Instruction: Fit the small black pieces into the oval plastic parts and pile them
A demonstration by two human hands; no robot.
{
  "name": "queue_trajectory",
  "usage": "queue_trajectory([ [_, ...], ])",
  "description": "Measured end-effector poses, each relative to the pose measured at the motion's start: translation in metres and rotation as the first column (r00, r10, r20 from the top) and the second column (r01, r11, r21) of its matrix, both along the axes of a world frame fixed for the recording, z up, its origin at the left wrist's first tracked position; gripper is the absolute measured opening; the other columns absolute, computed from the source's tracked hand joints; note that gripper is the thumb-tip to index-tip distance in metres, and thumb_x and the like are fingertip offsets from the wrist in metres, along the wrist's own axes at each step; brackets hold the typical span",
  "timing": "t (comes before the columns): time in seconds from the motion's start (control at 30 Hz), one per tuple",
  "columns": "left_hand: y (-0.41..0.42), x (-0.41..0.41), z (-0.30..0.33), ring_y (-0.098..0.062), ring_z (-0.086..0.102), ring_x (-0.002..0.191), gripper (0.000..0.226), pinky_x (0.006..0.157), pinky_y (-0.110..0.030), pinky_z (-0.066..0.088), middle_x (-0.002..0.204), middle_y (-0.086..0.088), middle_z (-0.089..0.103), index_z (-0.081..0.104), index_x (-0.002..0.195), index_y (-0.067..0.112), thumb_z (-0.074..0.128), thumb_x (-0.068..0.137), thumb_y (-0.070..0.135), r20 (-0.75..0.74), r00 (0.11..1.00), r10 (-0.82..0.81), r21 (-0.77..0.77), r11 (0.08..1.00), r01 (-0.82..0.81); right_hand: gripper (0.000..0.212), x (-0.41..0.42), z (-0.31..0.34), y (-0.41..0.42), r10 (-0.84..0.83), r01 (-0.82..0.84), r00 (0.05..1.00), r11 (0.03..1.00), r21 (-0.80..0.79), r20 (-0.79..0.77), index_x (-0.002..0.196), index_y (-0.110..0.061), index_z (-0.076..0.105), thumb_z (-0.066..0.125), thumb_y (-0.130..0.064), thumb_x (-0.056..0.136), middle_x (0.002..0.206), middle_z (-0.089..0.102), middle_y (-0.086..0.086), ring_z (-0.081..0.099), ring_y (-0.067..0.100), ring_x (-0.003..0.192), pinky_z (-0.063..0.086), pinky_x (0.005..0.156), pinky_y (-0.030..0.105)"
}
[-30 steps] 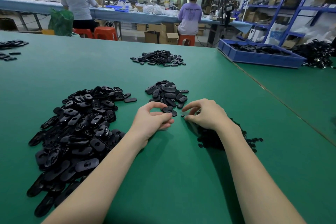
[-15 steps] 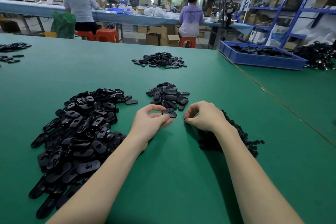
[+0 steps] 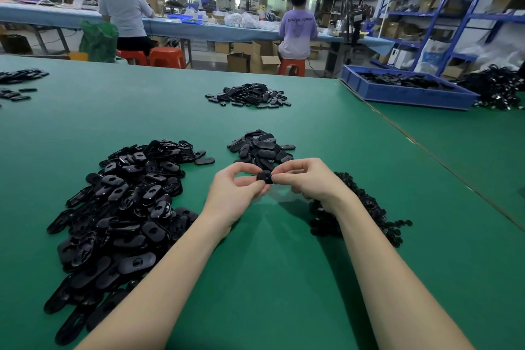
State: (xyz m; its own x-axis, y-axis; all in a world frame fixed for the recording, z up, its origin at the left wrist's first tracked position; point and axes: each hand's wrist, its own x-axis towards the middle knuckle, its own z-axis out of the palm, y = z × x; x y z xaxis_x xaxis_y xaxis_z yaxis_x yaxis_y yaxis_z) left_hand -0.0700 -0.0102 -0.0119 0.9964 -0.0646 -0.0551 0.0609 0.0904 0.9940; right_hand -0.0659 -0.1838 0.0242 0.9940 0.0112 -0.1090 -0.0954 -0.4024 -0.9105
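Note:
My left hand (image 3: 237, 193) and my right hand (image 3: 309, 179) meet above the green table (image 3: 270, 278) and both pinch one black oval plastic part (image 3: 265, 177) between fingertips. Whether a small black piece sits in it is hidden by the fingers. A large heap of loose oval parts (image 3: 122, 207) lies to the left. A smaller pile of oval parts (image 3: 262, 148) sits just beyond the hands. A heap of small black pieces (image 3: 360, 207) lies under and to the right of my right wrist.
Another pile of oval parts (image 3: 248, 95) lies farther back, with more at the far left edge (image 3: 17, 84). A blue tray (image 3: 409, 91) of black parts stands at the back right. Two people sit at a far bench with their backs turned.
My left hand lifted an oval part off the table. My right hand left the small pieces and came over to it, so both now hold the part between them.

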Motion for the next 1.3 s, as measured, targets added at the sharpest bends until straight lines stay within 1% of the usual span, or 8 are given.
queue_trajectory([
  [0.23, -0.001, -0.003, 0.004, -0.028, 0.075, 0.091, 0.023, 0.095, -0.045, 0.057, 0.086, -0.004, 0.079, 0.070, 0.093, 0.021, 0.076, 0.081, 0.003, 0.066, 0.998, 0.000, 0.108, 0.994, -0.007, 0.004, 0.000, 0.000, 0.002, -0.007, 0.006, 0.999, 1.000, 0.015, 0.036, 0.085, -0.019, 0.081, 0.084, -0.018, 0.083, 0.063, 0.059, -0.004, 0.034, 0.002, 0.042, 0.027, 0.040, 0.010],
  [0.5, -0.002, -0.006, 0.006, -0.024, 0.074, 0.088, 0.020, 0.088, -0.041, 0.056, 0.083, 0.007, 0.078, 0.070, 0.088, 0.031, 0.078, 0.080, 0.014, 0.106, 0.994, 0.014, 0.203, 0.979, -0.035, 0.010, 0.003, -0.002, 0.001, -0.052, 0.052, 0.998, 0.999, -0.003, 0.025, 0.077, -0.026, 0.079, 0.089, -0.023, 0.077, 0.055, 0.054, -0.010, 0.034, 0.005, 0.043, 0.026, 0.040, 0.012],
  [0.63, 0.000, -0.006, 0.010, -0.027, 0.074, 0.084, 0.020, 0.087, -0.035, 0.056, 0.087, -0.004, 0.078, 0.068, 0.093, 0.021, 0.075, 0.083, 0.005, 0.070, 0.997, -0.024, 0.126, 0.992, 0.015, 0.016, 0.005, -0.002, -0.002, -0.050, 0.050, 0.999, 0.999, 0.014, -0.012, 0.087, -0.026, 0.081, 0.090, -0.031, 0.074, 0.066, 0.058, -0.007, 0.036, 0.005, 0.045, 0.024, 0.043, 0.019],
  [0.77, 0.007, -0.004, 0.019, -0.017, 0.071, 0.070, 0.018, 0.070, -0.019, 0.058, 0.088, -0.014, 0.077, 0.064, 0.099, 0.008, 0.071, 0.086, -0.003, -0.019, 0.995, -0.095, -0.055, 0.994, 0.094, 0.020, 0.004, -0.002, -0.004, 0.001, 0.002, 0.998, 0.999, 0.051, -0.055, 0.084, -0.033, 0.081, 0.091, -0.042, 0.070, 0.070, 0.063, -0.009, 0.040, 0.005, 0.049, 0.025, 0.044, 0.019],
  [0.87, 0.009, -0.002, 0.021, -0.015, 0.071, 0.066, 0.017, 0.070, -0.018, 0.058, 0.082, -0.011, 0.076, 0.062, 0.099, 0.005, 0.070, 0.087, -0.005, -0.050, 0.993, -0.110, -0.103, 0.989, 0.105, 0.018, 0.005, -0.002, -0.003, 0.050, -0.045, 0.997, 0.996, 0.078, -0.062, 0.078, -0.034, 0.080, 0.092, -0.042, 0.069, 0.066, 0.064, -0.014, 0.040, 0.003, 0.047, 0.025, 0.042, 0.018],
  [0.97, 0.011, 0.000, 0.020, -0.017, 0.070, 0.066, 0.019, 0.071, -0.019, 0.059, 0.079, -0.013, 0.075, 0.061, 0.098, 0.006, 0.067, 0.086, -0.008, -0.100, 0.990, -0.097, -0.159, 0.984, 0.081, 0.015, 0.006, -0.003, 0.000, 0.074, -0.067, 0.996, 0.992, 0.110, -0.059, 0.078, -0.030, 0.079, 0.092, -0.035, 0.071, 0.067, 0.061, -0.011, 0.041, 0.005, 0.046, 0.025, 0.042, 0.018],
  [1.1, 0.012, 0.000, 0.017, -0.018, 0.070, 0.065, 0.019, 0.065, -0.018, 0.057, 0.077, -0.013, 0.074, 0.062, 0.094, 0.006, 0.066, 0.085, -0.011, -0.110, 0.991, -0.073, -0.139, 0.989, 0.057, 0.011, 0.008, -0.004, 0.003, 0.062, -0.059, 0.997, 0.996, 0.065, -0.049, 0.079, -0.025, 0.079, 0.089, -0.027, 0.074, 0.061, 0.058, -0.011, 0.040, 0.007, 0.048, 0.025, 0.042, 0.019],
  [1.3, 0.011, 0.001, 0.014, -0.019, 0.070, 0.066, 0.018, 0.067, -0.019, 0.058, 0.080, -0.013, 0.075, 0.065, 0.092, 0.006, 0.067, 0.084, -0.010, -0.089, 0.995, -0.050, -0.091, 0.995, 0.042, 0.009, 0.009, -0.006, 0.005, 0.045, -0.045, 0.998, 0.999, 0.002, -0.034, 0.076, -0.025, 0.077, 0.086, -0.022, 0.075, 0.056, 0.053, -0.012, 0.038, 0.007, 0.045, 0.025, 0.042, 0.019],
])
